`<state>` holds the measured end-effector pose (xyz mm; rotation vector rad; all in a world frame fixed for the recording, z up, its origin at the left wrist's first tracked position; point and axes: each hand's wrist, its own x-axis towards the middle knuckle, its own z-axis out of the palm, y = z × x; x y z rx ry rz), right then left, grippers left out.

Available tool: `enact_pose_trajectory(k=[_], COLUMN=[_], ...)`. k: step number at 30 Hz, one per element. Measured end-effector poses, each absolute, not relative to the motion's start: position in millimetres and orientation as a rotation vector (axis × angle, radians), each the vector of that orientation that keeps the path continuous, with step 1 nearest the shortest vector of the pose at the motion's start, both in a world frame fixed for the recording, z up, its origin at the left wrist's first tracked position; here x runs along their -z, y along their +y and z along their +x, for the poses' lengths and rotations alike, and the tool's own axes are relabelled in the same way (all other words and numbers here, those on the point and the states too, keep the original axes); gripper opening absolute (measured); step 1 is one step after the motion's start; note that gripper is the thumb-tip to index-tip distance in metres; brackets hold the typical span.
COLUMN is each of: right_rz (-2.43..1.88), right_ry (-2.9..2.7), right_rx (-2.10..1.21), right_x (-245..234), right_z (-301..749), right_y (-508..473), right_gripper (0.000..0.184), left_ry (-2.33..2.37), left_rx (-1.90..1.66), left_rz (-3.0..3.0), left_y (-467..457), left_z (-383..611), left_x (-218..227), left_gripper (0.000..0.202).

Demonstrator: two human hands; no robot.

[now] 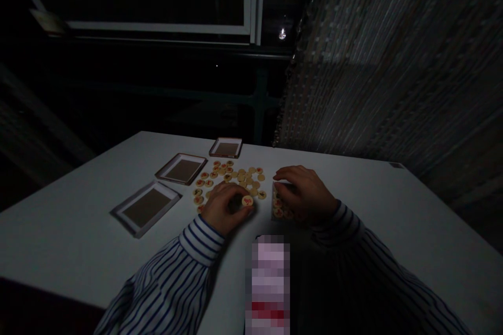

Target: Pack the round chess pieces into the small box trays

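Between the thumb and fingers of my left hand (223,207) is a round wooden Chinese chess piece (247,201) with a red character facing up. My right hand (304,191) is curled over a small box (272,213), and its palm covers much of it. Several chess pieces (278,212) with red characters lie in that box. What the right fingertips grip, if anything, is hidden. Past my left hand, loose chess pieces (243,178) are spread over the white table (353,272), some with red or black characters up and others showing plain faces.
Three shallow box parts stand at the left and back: a near tray (137,233), a middle one (163,180) and a far one (226,156). A phone-like object with a blurred screen (269,272) is in front of me. A bead curtain (353,73) hangs behind the table.
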<state>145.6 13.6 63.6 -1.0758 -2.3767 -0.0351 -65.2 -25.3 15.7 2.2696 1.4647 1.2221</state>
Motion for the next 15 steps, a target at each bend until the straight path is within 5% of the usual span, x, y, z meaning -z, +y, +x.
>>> enact_pose_trajectory(k=[15], right_rz=[-1.14], right_ry=[-2.388], right_rx=[-0.009], right_x=[-68], right_z=[157], right_y=[18], right_gripper=[0.023], left_ry=[1.468], left_rx=[-1.178], left_rz=[2.181], left_y=[-11], left_z=[-36], left_x=[-25], left_gripper=[0.017])
